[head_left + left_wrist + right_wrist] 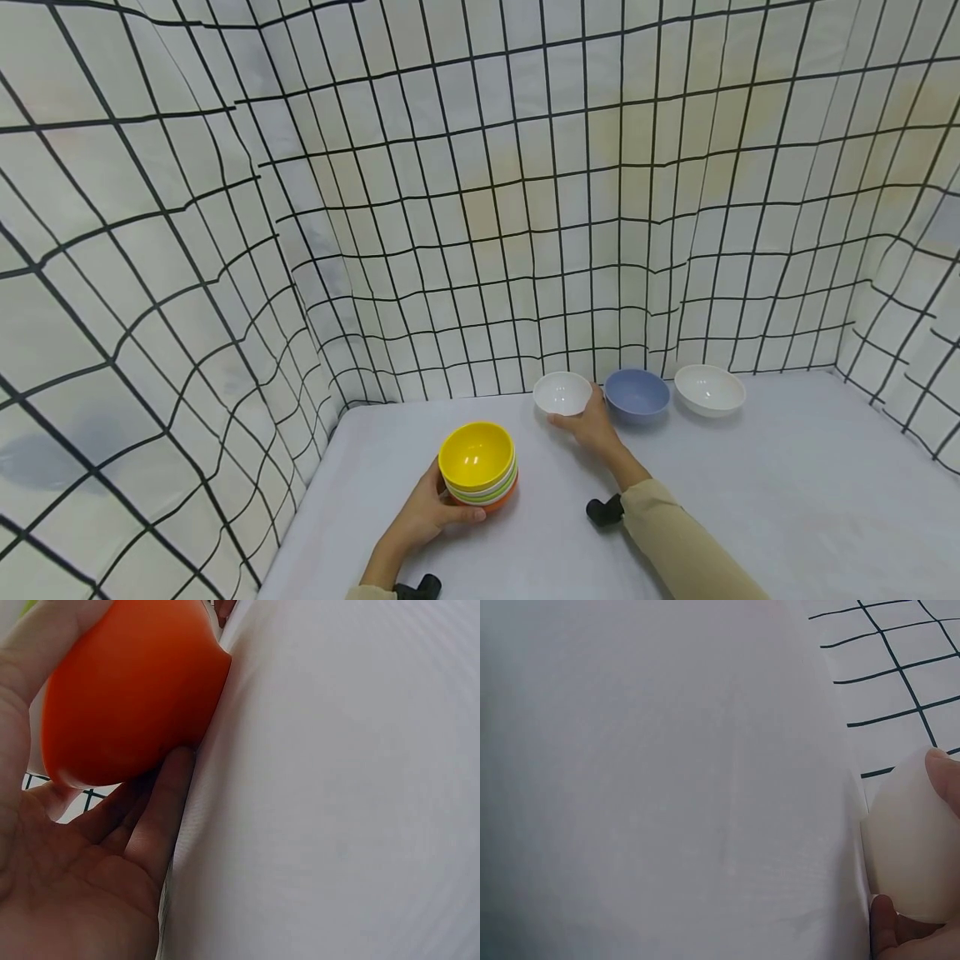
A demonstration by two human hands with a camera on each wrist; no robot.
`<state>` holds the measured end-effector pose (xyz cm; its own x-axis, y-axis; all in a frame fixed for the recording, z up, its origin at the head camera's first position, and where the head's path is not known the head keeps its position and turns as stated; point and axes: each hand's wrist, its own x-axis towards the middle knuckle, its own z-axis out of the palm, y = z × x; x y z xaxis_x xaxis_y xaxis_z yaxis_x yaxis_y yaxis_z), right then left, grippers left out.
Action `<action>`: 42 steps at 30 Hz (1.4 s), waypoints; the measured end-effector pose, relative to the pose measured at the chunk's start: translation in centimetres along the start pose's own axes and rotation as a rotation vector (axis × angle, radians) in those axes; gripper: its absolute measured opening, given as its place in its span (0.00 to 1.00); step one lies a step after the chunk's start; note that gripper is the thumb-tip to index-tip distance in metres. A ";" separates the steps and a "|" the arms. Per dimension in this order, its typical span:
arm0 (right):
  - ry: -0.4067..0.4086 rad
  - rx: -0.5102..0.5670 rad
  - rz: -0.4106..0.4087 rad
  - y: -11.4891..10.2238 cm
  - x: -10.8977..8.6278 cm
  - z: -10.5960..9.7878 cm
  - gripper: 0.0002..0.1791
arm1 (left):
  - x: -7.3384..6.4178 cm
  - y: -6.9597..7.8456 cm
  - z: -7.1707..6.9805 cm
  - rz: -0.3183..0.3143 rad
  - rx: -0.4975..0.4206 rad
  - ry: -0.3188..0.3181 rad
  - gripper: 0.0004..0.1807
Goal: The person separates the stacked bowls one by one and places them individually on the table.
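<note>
The left hand (426, 510) grips a near bowl stack (478, 463); the right hand (592, 427) pinches a far white bowl (558, 393), apparently touching the table (555, 550).

We have room over the surface (817, 492) right of the right sleeve (686, 546); the bowl stack (478, 463) blocks us leftward, the gridded wall (566, 250) behind.

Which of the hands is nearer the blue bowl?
Right hand: just left of the blue bowl, gripping a white bowl. The left hand is farther left, holding the bowl stack.
</note>
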<state>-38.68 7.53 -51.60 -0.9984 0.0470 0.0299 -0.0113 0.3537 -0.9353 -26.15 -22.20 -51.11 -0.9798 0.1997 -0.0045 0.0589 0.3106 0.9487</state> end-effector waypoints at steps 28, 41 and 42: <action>0.017 0.027 -0.003 -0.1 -0.5 -0.1 0.60 | 0.0 -0.2 0.1 0.010 -0.015 0.005 0.61; -0.024 0.057 0.139 -1.9 -4.4 -1.1 0.62 | 0.0 -0.3 0.0 0.012 -0.009 0.001 0.61; -0.023 0.066 0.149 -2.5 -5.0 -1.2 0.61 | 0.0 -0.3 0.0 0.013 -0.008 0.003 0.61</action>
<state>-33.60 7.51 -48.98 -0.9903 0.0732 -0.1184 0.1344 0.2818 -0.9500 -26.20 -22.27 -51.38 -0.9795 0.2011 0.0087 0.0703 0.3010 0.9510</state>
